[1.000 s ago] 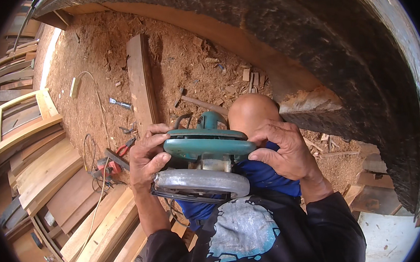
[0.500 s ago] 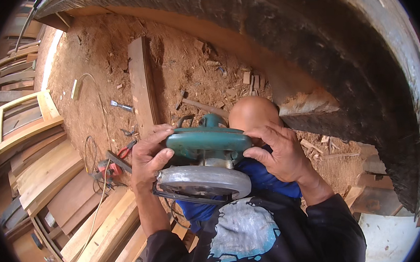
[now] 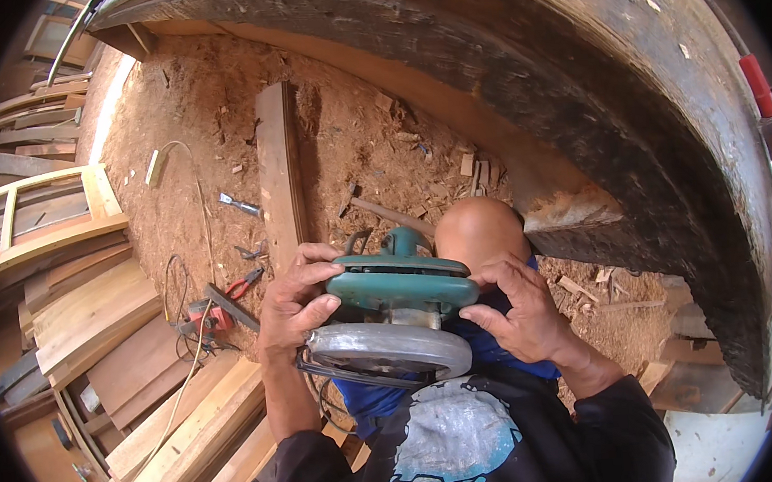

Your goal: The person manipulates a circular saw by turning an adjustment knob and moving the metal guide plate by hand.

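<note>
A circular saw [image 3: 398,292] with a green housing and a grey metal blade guard is held up over my lap, in front of my blue shorts. My left hand [image 3: 294,306] grips the left end of the green housing, fingers on top and thumb on the near side. At the opposite end my right hand [image 3: 534,316] pinches the housing between thumb and fingers. A dark gap shows along the upper part of the housing, between two green pieces. My bare knee [image 3: 480,234] is just behind the saw.
Beyond the saw, a plank [image 3: 279,168], a hammer [image 3: 393,215] and a chisel [image 3: 238,204] lie on the sawdust-strewn ground. Pliers [image 3: 246,283] and a red power tool [image 3: 217,315] are at left, beside stacked boards [image 3: 185,434]. A large dark curved timber [image 3: 519,97] arches overhead and right.
The saw has tilted slightly, and the dark gap in its green housing looks wider. Both hands keep hold. The whole view has shifted a little, bringing a red-handled tool at far right into sight.
</note>
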Motion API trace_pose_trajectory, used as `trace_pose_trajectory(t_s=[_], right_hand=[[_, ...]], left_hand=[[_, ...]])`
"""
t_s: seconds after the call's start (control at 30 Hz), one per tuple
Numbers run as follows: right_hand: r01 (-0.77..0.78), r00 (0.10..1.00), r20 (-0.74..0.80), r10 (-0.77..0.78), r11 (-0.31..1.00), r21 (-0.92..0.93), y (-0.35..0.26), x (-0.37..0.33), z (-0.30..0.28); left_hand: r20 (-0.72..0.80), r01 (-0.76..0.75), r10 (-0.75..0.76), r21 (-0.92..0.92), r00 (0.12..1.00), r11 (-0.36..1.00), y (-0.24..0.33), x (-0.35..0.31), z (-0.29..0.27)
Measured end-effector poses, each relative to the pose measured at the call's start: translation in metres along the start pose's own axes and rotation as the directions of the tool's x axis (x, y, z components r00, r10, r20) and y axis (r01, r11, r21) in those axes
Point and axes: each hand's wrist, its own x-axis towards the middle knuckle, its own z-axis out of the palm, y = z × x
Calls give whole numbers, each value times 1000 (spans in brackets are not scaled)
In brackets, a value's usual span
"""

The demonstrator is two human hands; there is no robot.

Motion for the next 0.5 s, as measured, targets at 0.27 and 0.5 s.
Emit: trace_pose_trajectory(t_s=[0.27, 0.5], right_hand=[[-179, 982, 99, 161, 957, 228, -25, -10, 27], [273, 953, 139, -271, 962, 3, -52, -3, 46]], left_hand=[[-41, -216, 219, 71, 975, 974, 6, -53, 5], [-261, -337, 350, 93, 900, 937, 10, -122, 13]])
